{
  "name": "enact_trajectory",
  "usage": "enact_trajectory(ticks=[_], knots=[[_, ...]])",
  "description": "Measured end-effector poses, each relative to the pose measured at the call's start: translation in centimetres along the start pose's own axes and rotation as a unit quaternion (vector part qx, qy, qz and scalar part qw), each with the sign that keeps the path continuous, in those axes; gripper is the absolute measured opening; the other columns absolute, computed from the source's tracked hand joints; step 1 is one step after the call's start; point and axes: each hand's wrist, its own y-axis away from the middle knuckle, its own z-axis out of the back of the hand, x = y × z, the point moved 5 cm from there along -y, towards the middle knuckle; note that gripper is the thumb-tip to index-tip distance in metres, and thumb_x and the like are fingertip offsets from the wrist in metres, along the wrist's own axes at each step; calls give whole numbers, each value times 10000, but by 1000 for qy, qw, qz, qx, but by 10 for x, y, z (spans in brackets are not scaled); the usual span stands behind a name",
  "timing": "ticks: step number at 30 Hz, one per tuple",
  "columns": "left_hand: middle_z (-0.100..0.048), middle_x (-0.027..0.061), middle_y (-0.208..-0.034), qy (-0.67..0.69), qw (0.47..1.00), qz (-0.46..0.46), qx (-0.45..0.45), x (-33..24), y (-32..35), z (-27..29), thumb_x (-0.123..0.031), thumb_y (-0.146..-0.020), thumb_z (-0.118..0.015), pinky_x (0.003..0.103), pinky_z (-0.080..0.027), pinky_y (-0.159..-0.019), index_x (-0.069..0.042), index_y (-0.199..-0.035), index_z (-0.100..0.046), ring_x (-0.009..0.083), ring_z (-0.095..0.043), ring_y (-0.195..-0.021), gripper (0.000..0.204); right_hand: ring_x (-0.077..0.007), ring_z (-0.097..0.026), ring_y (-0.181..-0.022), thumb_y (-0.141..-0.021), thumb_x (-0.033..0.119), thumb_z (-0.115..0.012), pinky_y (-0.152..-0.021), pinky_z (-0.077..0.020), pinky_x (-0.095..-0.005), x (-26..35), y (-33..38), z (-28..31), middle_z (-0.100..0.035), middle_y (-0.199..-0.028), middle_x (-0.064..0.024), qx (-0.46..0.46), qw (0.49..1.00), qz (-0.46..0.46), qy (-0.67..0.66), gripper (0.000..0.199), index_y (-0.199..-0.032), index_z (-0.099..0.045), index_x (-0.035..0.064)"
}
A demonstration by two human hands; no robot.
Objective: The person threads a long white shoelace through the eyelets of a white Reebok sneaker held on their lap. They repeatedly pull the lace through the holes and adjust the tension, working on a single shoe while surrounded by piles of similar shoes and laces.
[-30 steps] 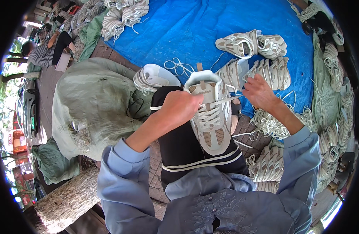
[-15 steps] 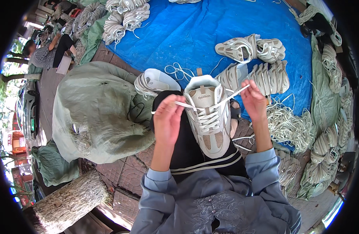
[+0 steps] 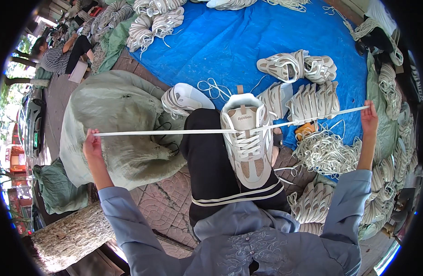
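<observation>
A white and beige sneaker (image 3: pixel 252 156) rests on my lap, toe toward me, its front laced crosswise. Both ends of its white shoelace (image 3: pixel 174 132) run out sideways from the upper eyelets, drawn taut. Far out to the left, my left hand (image 3: pixel 92 143) pinches one lace end, above the grey-green sack. At the far right, my right hand (image 3: pixel 369 118) pinches the other end, a little higher, past the pile of loose laces (image 3: pixel 328 149). Neither hand touches the sneaker itself.
A blue tarp (image 3: pixel 220 41) spreads ahead, bearing rows of shoe uppers (image 3: pixel 315 101). Left of my legs bulges a grey-green sack (image 3: pixel 115 110), with a white-soled shoe piece (image 3: pixel 188 97) beside it. A trunk-like log (image 3: pixel 73 239) lies lower left. Another person (image 3: pixel 59 57) sits far left.
My hands have moved widely apart, left hand to the left and right hand to the right, pulling both lace ends out long and straight. The sneaker stays on my lap.
</observation>
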Motion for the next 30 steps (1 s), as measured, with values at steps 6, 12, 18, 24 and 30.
enact_trajectory(ticks=[6,12,18,24,30], knots=[[-586,155,-791,-150,954,-138,-219,-42,-24,45,94,-685,-512,308,-522,-614,111,-972,-557,230,-590,-654,291,-189,-562,-949,-820,99,-566,-808,-465,-302,67,-47,43,-578,-1037,-110,12,996,32,83,296,-1082,-518,-29],[-615,119,-674,-468,793,-256,-294,-120,17,68,-10,-690,-497,254,-482,-492,31,-897,-640,176,-590,-567,255,-184,-558,-967,-820,93,-566,-830,-457,-289,74,-55,51,-574,-1041,-128,-75,989,55,116,298,-1087,-515,-30],[-622,158,-650,-765,523,-249,-281,-102,41,114,-94,-679,-495,310,-494,-596,-40,-924,-651,226,-612,-541,296,-195,-578,-913,-810,105,-582,-830,-455,-292,13,-75,81,-597,-974,-128,-133,982,13,130,255,-1015,-540,-41],[-619,126,-676,-597,769,-60,-219,-11,29,71,-81,-718,-534,274,-491,-503,42,-943,-575,172,-617,-572,260,-228,-580,-916,-827,75,-537,-799,-485,-305,43,-35,173,-591,-976,-151,-207,963,90,150,261,-1051,-499,-53],[-581,85,-918,-256,922,-155,247,57,141,-142,-17,-797,-507,294,-503,-632,-25,-937,-585,160,-582,-790,161,-106,-518,-649,-757,34,-544,-607,-420,-217,-108,46,-105,-582,-800,-80,57,982,-37,174,285,-1031,-522,-46]])
